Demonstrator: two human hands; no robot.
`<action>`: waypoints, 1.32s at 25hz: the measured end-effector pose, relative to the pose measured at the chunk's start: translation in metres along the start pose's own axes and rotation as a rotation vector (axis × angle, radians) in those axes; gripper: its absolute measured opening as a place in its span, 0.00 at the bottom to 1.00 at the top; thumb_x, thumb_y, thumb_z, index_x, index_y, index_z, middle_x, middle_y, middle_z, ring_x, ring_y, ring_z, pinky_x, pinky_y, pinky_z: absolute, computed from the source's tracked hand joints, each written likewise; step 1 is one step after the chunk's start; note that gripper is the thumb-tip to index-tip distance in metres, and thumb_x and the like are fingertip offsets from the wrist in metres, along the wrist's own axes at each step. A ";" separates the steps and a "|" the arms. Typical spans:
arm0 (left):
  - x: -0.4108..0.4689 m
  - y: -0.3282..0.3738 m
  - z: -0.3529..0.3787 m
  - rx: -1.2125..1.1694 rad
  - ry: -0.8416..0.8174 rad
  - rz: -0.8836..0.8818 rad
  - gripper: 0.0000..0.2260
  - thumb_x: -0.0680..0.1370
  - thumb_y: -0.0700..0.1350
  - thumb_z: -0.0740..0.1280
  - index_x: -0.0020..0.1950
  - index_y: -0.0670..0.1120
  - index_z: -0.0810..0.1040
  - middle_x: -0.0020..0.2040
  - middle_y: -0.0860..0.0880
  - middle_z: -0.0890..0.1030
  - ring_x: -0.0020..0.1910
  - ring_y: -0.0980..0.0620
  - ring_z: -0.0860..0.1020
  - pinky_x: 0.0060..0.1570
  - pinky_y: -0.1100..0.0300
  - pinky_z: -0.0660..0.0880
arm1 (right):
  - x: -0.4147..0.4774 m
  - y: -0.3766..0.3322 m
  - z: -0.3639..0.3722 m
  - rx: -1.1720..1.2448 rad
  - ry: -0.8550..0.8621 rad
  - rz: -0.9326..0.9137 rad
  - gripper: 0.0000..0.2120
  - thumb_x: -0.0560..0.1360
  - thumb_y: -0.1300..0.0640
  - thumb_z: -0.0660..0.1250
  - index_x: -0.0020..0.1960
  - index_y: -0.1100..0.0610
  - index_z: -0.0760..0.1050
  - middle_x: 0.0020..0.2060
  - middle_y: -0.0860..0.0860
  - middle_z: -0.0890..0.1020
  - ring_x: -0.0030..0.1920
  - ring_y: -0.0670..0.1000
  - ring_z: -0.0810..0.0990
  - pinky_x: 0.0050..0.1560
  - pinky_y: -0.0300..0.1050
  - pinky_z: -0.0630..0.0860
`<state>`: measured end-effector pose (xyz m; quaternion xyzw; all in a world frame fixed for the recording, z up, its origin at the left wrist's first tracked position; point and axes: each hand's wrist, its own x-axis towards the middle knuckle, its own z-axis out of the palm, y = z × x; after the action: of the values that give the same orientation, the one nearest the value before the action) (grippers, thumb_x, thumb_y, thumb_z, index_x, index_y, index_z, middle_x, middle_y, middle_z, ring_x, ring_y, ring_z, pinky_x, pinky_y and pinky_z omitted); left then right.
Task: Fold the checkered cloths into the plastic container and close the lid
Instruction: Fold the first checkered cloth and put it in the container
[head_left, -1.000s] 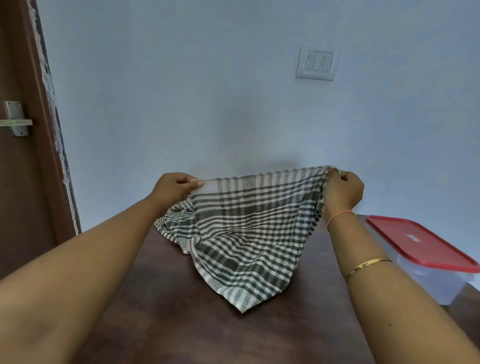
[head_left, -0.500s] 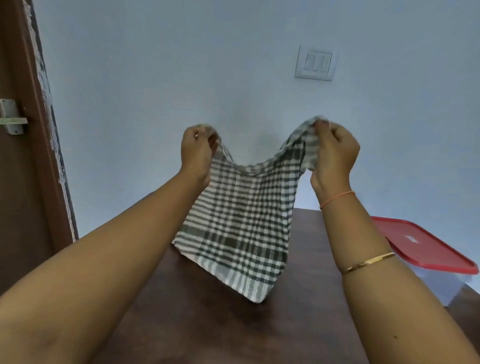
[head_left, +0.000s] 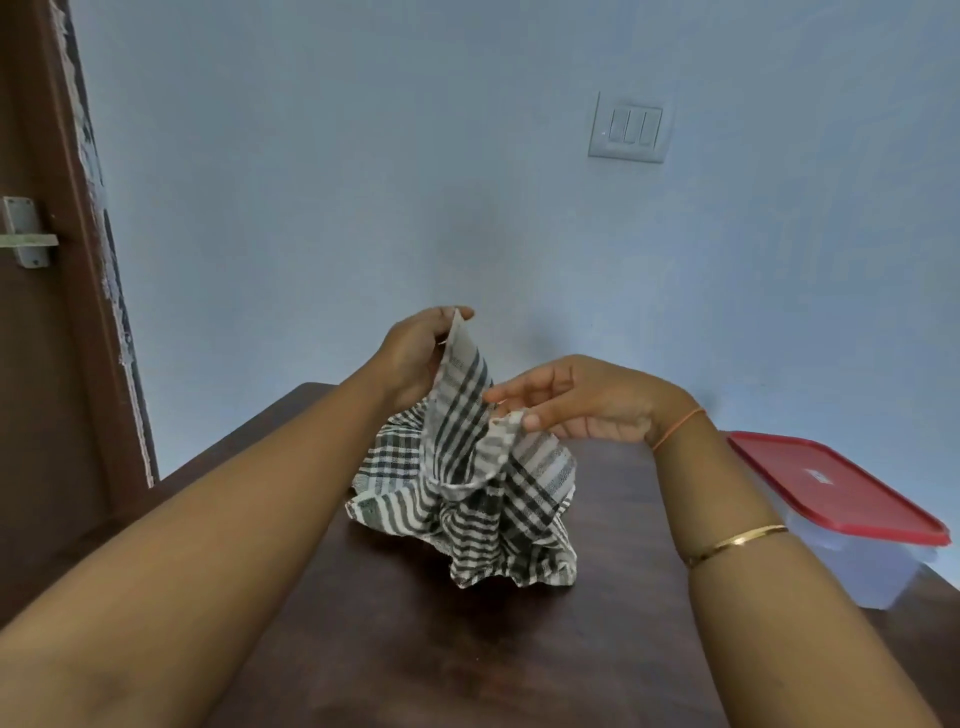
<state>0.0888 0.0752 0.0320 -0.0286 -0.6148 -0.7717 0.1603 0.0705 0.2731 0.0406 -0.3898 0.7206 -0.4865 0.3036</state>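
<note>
The checkered cloth (head_left: 467, 499), white with dark green-black stripes and checks, lies bunched and crumpled on the dark wooden table (head_left: 415, 649), its lower folds spread on the surface. The left hand (head_left: 415, 358) pinches one upper corner, lifting it above the heap. The right hand (head_left: 576, 400) pinches another edge between thumb and fingertips, lower down. To the right of the cloth, well apart, stands the clear plastic container (head_left: 862, 566) with its red lid (head_left: 831, 488) on.
</note>
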 end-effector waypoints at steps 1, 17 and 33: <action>0.001 -0.002 -0.004 -0.027 0.014 -0.023 0.12 0.82 0.40 0.55 0.46 0.45 0.77 0.36 0.48 0.72 0.35 0.53 0.71 0.36 0.61 0.71 | -0.001 0.002 -0.003 0.083 -0.021 -0.038 0.22 0.70 0.72 0.67 0.63 0.62 0.73 0.53 0.55 0.82 0.52 0.48 0.82 0.52 0.37 0.79; 0.002 -0.017 0.002 -0.144 -0.355 -0.095 0.11 0.80 0.42 0.60 0.58 0.39 0.75 0.60 0.34 0.76 0.55 0.43 0.75 0.59 0.52 0.73 | 0.030 -0.005 0.019 -0.006 0.656 -0.401 0.08 0.72 0.68 0.69 0.44 0.56 0.80 0.39 0.54 0.82 0.38 0.46 0.80 0.38 0.38 0.78; -0.004 -0.015 0.014 -0.124 -0.207 0.056 0.07 0.78 0.45 0.64 0.49 0.42 0.79 0.42 0.47 0.83 0.41 0.53 0.82 0.46 0.60 0.80 | 0.036 -0.006 0.019 -0.052 0.895 -0.494 0.07 0.70 0.66 0.71 0.40 0.55 0.78 0.35 0.49 0.81 0.37 0.43 0.79 0.36 0.33 0.77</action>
<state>0.0863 0.0926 0.0208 -0.1350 -0.5781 -0.7964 0.1155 0.0690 0.2322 0.0377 -0.3094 0.6783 -0.6448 -0.1686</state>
